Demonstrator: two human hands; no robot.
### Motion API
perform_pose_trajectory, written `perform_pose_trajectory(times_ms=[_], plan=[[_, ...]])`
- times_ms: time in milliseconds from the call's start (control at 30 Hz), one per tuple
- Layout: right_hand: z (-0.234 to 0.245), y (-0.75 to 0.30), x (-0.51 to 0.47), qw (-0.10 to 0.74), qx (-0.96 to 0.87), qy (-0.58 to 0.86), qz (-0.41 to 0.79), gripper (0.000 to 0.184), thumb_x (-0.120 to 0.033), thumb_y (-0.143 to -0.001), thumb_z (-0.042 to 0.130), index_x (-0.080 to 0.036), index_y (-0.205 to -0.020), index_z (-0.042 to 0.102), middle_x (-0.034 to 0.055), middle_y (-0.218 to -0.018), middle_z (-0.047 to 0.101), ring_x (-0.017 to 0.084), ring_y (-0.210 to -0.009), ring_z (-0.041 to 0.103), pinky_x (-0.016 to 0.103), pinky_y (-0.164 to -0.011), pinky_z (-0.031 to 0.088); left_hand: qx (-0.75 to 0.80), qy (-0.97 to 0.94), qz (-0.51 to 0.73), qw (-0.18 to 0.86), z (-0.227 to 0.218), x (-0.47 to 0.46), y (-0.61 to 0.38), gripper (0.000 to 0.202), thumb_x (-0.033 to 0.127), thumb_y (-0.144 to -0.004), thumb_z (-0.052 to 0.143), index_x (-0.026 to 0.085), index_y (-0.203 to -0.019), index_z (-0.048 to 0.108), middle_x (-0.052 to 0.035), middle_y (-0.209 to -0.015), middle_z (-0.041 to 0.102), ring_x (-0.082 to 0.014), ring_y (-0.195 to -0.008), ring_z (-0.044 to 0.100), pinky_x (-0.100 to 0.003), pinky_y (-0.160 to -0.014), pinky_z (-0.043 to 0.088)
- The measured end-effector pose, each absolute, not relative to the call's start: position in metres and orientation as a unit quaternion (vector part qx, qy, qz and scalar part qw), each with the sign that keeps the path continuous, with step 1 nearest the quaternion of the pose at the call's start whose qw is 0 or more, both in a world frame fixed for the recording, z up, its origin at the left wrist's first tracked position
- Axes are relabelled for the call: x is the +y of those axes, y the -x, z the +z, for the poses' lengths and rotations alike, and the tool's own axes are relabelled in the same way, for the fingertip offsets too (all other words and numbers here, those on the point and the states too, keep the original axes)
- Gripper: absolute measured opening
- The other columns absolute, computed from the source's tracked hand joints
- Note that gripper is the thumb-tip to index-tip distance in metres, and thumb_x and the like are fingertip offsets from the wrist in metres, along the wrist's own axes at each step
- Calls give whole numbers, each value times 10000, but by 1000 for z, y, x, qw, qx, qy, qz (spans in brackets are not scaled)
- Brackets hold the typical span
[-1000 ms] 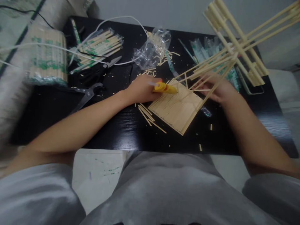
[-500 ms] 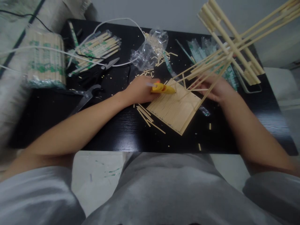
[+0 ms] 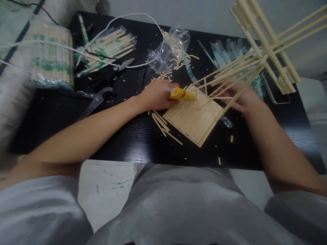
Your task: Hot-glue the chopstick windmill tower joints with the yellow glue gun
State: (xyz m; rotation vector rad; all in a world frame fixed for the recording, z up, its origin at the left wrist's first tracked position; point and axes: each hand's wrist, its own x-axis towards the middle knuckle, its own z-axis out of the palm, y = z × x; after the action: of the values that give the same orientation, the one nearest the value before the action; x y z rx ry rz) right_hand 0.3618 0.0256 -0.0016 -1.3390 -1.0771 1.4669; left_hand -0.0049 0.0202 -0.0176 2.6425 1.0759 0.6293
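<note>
My left hand (image 3: 158,94) is closed around a yellow hot glue gun (image 3: 182,94), a clear glue stick poking out of its back end. The gun's nozzle points right, at thin sticks standing on a flat wooden base (image 3: 204,117); whether it touches them I cannot tell. Part of that base is covered with parallel sticks. From it a frame of wooden sticks (image 3: 258,56) leans up to the right, with thicker bundled rods at its upper end. My right hand (image 3: 242,95) is behind the slanting sticks, its fingers curled around the lower frame and partly hidden by it.
Cut sticks (image 3: 160,124) lie left of the base. Scissors (image 3: 117,68), pliers (image 3: 95,100), a white cable (image 3: 133,15) and packed chopsticks (image 3: 51,54) occupy the left side. Crumpled plastic (image 3: 166,54) lies at the back, a phone (image 3: 276,90) at the right.
The whole view has shifted slightly, so the table's contents appear farther right. Both hands keep nearly the same places on the glue gun and stick frame.
</note>
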Motion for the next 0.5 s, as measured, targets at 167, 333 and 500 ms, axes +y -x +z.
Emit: perform_pose_trajectory(times_ms=[167, 333, 500], plan=[[0, -362, 24, 423, -430, 541, 586, 190, -175, -1176, 819, -245, -1000, 828, 8, -823, 724, 166, -727, 728, 356, -927, 772, 362, -898, 220, 120, -16, 19, 5, 206, 427, -996, 750, 246, -1084, 792, -66, -914, 787, -295, -947, 794, -411, -885, 543], [9, -354, 21, 435, -404, 548, 589, 347, -67, -1202, 669, -218, -934, 831, 27, -798, 711, 149, -704, 727, 269, -824, 751, 364, -898, 214, 126, -14, 19, 5, 182, 416, -989, 747, 256, -1062, 789, -67, -913, 786, -304, -947, 798, -423, -869, 546], [13, -350, 20, 430, -390, 554, 596, 402, -73, -1230, 635, -213, -912, 837, 26, -762, 709, 158, -682, 723, 297, -807, 759, 372, -894, 214, 128, -13, 18, 4, 174, 384, -971, 763, 257, -1084, 801, -60, -923, 795, -307, -984, 806, -417, -896, 562]])
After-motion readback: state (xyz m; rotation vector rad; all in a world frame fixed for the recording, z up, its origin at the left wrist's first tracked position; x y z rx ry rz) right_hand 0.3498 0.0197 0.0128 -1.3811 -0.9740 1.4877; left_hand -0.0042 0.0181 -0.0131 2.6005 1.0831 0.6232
